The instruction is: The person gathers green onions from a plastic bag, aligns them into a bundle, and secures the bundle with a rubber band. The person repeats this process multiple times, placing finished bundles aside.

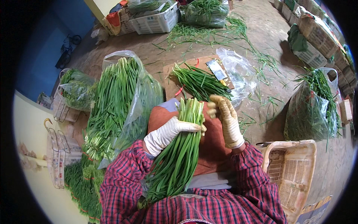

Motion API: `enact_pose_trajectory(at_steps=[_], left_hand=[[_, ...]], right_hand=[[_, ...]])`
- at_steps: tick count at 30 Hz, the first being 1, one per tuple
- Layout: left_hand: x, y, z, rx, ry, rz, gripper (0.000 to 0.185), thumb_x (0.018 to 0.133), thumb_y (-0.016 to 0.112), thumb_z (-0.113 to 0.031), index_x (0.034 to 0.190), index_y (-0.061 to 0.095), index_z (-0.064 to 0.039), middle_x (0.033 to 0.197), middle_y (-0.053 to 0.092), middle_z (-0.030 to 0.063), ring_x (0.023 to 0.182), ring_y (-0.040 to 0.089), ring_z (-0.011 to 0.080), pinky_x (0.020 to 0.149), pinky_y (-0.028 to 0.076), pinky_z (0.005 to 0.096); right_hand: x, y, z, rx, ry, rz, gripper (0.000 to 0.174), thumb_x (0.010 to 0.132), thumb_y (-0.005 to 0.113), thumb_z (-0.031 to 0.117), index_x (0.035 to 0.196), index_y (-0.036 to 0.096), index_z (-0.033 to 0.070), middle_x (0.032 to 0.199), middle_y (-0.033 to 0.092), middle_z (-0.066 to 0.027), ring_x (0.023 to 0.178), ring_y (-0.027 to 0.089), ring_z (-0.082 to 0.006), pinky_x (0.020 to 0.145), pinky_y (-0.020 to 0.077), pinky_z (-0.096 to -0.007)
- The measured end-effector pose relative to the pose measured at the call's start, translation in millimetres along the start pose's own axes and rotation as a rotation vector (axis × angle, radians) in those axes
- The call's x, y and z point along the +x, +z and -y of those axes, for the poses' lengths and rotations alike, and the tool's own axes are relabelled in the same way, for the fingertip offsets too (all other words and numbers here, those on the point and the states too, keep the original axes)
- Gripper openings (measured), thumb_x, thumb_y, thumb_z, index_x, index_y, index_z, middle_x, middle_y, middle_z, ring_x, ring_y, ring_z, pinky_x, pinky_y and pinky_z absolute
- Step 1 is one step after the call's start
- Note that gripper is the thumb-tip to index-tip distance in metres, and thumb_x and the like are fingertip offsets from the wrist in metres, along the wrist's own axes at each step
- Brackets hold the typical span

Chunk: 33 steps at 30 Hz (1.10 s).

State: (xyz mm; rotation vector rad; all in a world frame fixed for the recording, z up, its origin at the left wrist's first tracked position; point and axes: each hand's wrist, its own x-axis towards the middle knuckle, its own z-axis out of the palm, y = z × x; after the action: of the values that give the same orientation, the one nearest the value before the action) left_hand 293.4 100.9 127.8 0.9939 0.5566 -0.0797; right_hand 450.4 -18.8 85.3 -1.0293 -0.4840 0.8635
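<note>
My left hand (173,130), in a whitish work glove, is closed around a bunch of garlic chives (179,156), pale cut ends up and green leaves hanging over my lap. Beside the cut ends, to their right, my gloved right hand (226,120) is raised with bent fingers; whether it holds anything is not clear. Just beyond, a loose heap of chives (198,81) lies on a wooden board (169,86). A cleaver (216,69) with a yellow and black handle rests there, beside red strips (178,91).
An open plastic bag holds many chives (114,92) at left; tied bundles (84,190) lie below it. A clear plastic sheet (237,72) lies right of the board. An empty plastic crate (303,179) and a filled bag (304,117) stand at right. Loose leaves (207,35) litter the floor.
</note>
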Motion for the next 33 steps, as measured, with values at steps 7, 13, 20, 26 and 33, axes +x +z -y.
enact_pose_trajectory(at_steps=[7, 13, 20, 26, 33], left_hand=[[1, -7, 8, 0.104, 0.113, -0.067, 0.039, 0.084, 0.072, -0.016, 0.120, 0.060, -0.005, 0.100, 0.068, 0.0059, 0.091, 0.066, 0.0169, 0.084, 0.052, 0.0304], [-5, 0, 4, 0.096, 0.131, -0.105, 0.037, 0.084, 0.071, -0.014, 0.118, 0.060, -0.004, 0.097, 0.068, 0.0061, 0.090, 0.066, 0.0166, 0.084, 0.052, 0.0309], [-25, 8, -42, -0.032, 0.387, -0.258, 0.034, 0.086, 0.069, -0.016, 0.116, 0.059, -0.005, 0.095, 0.067, 0.0066, 0.088, 0.067, 0.0184, 0.082, 0.054, 0.0310], [-69, -31, -127, -0.242, 0.946, -0.499, 0.017, 0.091, 0.066, -0.025, 0.098, 0.065, -0.009, 0.090, 0.069, 0.0044, 0.080, 0.068, 0.0165, 0.075, 0.057, 0.0319], [-59, -42, -146, -0.436, 1.405, -0.781, 0.014, 0.088, 0.069, -0.013, 0.099, 0.064, -0.005, 0.092, 0.067, 0.0053, 0.082, 0.065, 0.0169, 0.077, 0.056, 0.0321]], right_hand=[[-26, 15, 12, -0.140, 0.020, 0.087, 0.013, 0.096, 0.067, 0.015, 0.097, 0.061, 0.004, 0.074, 0.059, 0.0022, 0.062, 0.052, -0.0038, 0.055, 0.0437, -0.0198], [-14, 17, 18, -0.072, 0.166, 0.015, 0.024, 0.096, 0.067, 0.019, 0.112, 0.060, 0.002, 0.095, 0.062, 0.0001, 0.070, 0.056, -0.0052, 0.061, 0.0458, -0.0190], [-57, 56, -3, 0.094, 0.312, 0.416, 0.075, 0.094, 0.068, 0.014, 0.156, 0.026, 0.011, 0.141, 0.049, -0.0066, 0.128, 0.046, -0.0162, 0.107, 0.0395, -0.0314], [-46, -5, -1, -0.725, 0.204, 0.545, 0.053, 0.090, 0.072, 0.016, 0.137, 0.053, 0.001, 0.119, 0.067, -0.0098, 0.111, 0.060, -0.0180, 0.099, 0.0463, -0.0332], [-28, -33, 43, -0.387, 0.060, 0.364, 0.042, 0.097, 0.063, 0.018, 0.136, 0.054, 0.003, 0.129, 0.061, -0.0123, 0.113, 0.061, -0.0224, 0.100, 0.0470, -0.0365]])
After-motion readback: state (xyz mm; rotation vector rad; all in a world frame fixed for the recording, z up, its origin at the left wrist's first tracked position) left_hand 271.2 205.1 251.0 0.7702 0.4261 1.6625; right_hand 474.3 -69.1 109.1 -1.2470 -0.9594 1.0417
